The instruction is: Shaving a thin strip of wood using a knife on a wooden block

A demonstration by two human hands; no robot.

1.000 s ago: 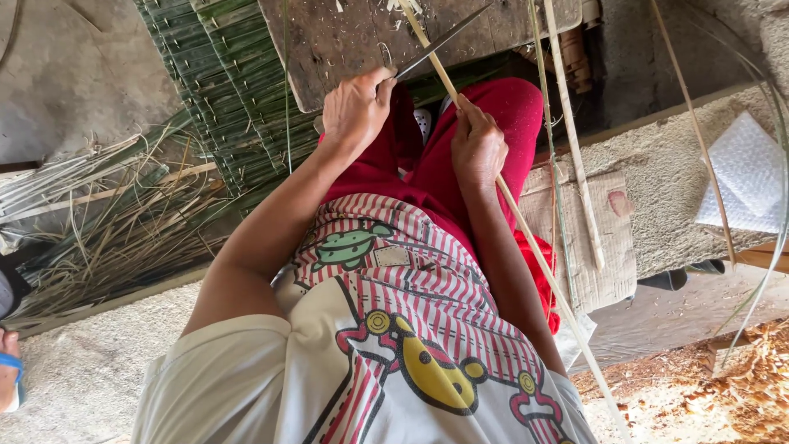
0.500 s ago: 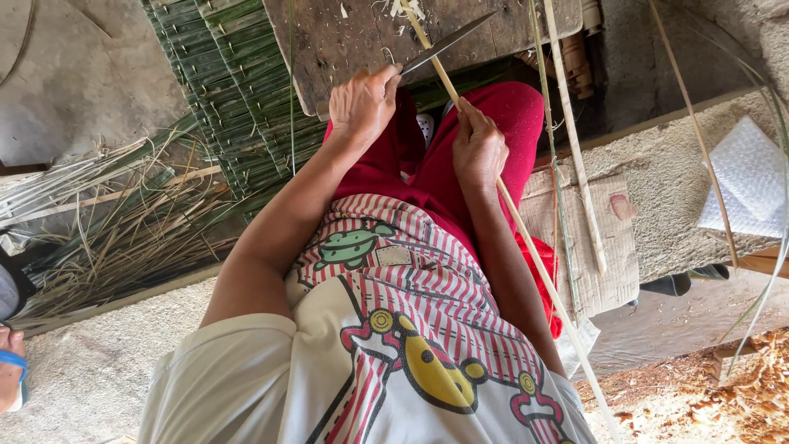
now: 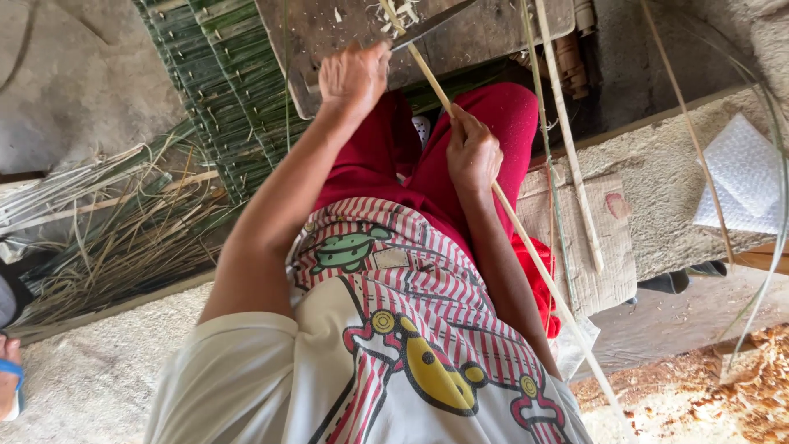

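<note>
Head view looks down over a person seated with red-clad knees drawn up, working a long bamboo strip [image 3: 526, 238]. That strip is thin, pale yellow and straight; it runs on a slant from the wooden board [image 3: 493, 37] at the top of the picture, down across the red trousers [image 3: 501, 115], past the body and out toward the lower right edge. Its surface looks smooth and even in colour, with a slightly brighter edge along its length.

One hand [image 3: 355, 76], on the left of the picture, is closed in a fist around the handle of a knife [image 3: 431, 23]; the dark blade slants up to the right and meets the strip over the board, where small pale shavings [image 3: 401, 11] lie. Whether the edge has bitten into the strip cannot be told. The other hand [image 3: 472, 152], on the right of the picture, is wrapped tightly around the strip lower down, thumb on top, just above the knee.

Beside the board lies a mat of green woven slats [image 3: 222, 74], and loose dry strips [image 3: 107, 230] are heaped on the ground to the left. More pale strips [image 3: 567, 156] stand upright to the right of the knee, near a sheet of white bubble wrap [image 3: 744, 177].
</note>
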